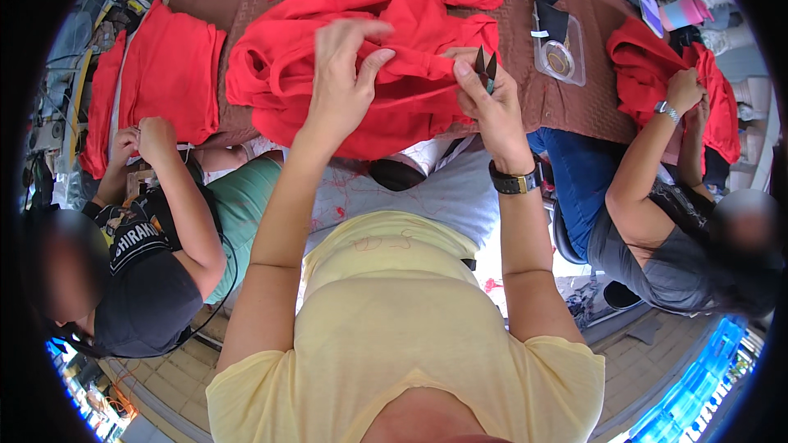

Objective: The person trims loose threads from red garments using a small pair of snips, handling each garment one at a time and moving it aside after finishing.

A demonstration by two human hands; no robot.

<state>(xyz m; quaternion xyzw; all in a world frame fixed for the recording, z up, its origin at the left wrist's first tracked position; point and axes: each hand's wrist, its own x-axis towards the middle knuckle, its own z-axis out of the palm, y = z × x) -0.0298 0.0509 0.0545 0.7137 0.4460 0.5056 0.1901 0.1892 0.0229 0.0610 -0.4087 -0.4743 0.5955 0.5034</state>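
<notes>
- Pinching red cloth (417, 75) and holding dark snips (491, 72) — the right hand (492, 104), grip closed
- Left hand (341, 86) blurs above the cloth — its grip spread apart

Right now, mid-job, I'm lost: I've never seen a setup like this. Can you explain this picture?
There is no machine, just a person's two bare hands. The view comes from a wide fisheye camera on that person's head, looking down, so edges bend; picture-left is their left. The right hand holds small dark-bladed snips and touches the bunched red cloth. The left hand, partly blurred, is over that cloth. A brown cover lies underneath, with a clear tray towards the right. The left co-worker and right co-worker are also at red pieces.
</notes>
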